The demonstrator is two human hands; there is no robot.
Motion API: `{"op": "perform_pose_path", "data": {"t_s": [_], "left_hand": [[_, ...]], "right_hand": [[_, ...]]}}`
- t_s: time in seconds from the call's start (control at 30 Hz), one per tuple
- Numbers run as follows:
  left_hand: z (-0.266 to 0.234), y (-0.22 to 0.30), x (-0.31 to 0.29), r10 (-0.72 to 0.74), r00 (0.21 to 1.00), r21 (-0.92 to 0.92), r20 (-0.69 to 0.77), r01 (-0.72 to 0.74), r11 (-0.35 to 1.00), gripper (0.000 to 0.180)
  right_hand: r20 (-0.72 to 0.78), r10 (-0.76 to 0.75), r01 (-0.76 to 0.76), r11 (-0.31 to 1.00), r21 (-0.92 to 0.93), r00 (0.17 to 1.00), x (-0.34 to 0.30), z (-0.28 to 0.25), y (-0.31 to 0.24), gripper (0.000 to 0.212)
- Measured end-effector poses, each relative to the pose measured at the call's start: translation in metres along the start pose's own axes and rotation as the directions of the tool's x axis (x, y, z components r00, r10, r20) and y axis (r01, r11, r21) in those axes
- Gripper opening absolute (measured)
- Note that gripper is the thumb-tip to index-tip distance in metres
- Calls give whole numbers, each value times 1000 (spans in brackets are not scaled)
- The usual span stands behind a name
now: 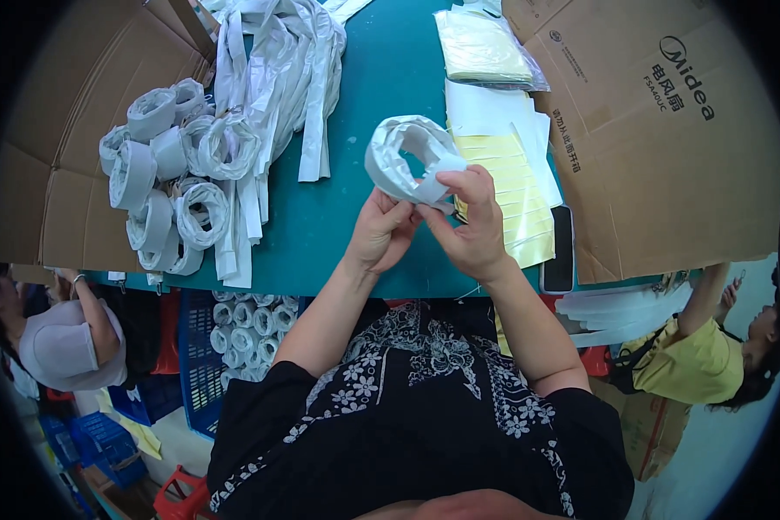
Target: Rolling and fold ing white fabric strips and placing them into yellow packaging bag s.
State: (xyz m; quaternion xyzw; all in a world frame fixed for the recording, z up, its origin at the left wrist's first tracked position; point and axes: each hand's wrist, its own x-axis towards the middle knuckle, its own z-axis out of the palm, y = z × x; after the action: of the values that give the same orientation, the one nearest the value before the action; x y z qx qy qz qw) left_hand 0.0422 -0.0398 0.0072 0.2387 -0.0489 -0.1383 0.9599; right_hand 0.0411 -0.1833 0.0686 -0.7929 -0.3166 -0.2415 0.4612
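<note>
Fingers (pixel 471 182) of right hand (pixel 479 234) bent narrow over pale tab (pixel 442 176) on near right side of white coiled strip (pixel 388 165); left hand (pixel 376 232) pinches coil's lower edge. Coil sits raised over green tabletop (pixel 390 65), ring opening tilted toward face, presumably so layers stay wound and tab stays visible. Similar white coils (pixel 133 176) heaped at left beside loose white strips (pixel 277 95), likely to keep both within reach. Yellow slitted sheet (pixel 520 204) lies beside right hand, probably for same reason; dark phone (pixel 561 251) near table edge.

The green table (pixel 390 69) bears white strips (pixel 277 95), heaped white rings (pixel 132 173), yellow sheets (pixel 524 230) and a dark phone (pixel 558 247).
</note>
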Motion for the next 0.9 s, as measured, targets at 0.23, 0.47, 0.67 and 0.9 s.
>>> {"op": "perform_pose_path", "data": {"t_s": [0.23,0.47,0.67,0.9], "left_hand": [[31,51,-11,477,705,848,524,-381,-369,48],[30,68,1,14,835,788,550,-513,-341,18],[17,48,-3,-1,762,714,648,-608,-347,28],[17,54,-21,-151,714,603,684,-669,-433,37]], "right_hand": [[164,296,-318,939,129,941,2,-14,7,59],[284,254,-286,955,76,924,7,-16,0,49],[559,205,-241,970,-8,804,-1,-24,26,35],[776,401,-805,551,220,487,-2,-19,36,42]]}}
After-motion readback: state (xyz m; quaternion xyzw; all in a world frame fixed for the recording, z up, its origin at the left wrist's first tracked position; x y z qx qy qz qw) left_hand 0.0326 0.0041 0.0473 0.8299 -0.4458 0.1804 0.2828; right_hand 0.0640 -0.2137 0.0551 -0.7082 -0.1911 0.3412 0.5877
